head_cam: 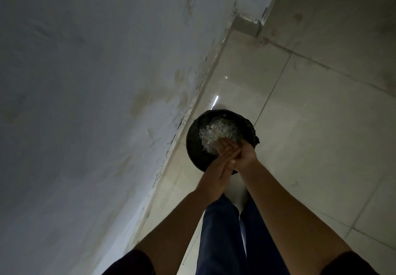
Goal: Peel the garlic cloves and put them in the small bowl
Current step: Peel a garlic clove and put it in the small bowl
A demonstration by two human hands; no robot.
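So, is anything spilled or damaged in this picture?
Nothing is spilled: the pale garlic skins lie inside the black bin, and no scraps show on the floor tiles. Only the wall looks worn, with stains and chipped paint along its base.

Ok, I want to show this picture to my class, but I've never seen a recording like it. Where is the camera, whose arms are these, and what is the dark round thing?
There is no machine here. The one camera is worn on a person's head and looks down, so the two bare arms are the wearer's own. The person stands on a tiled floor beside a pale wall, with blue trouser legs showing below. The dark round thing is a bin with a black liner, and in it lies a heap of pale, papery scraps, probably garlic skins. The left hand and right hand are pressed together over the bin. Nothing held shows. No bowl or cloves are in view.
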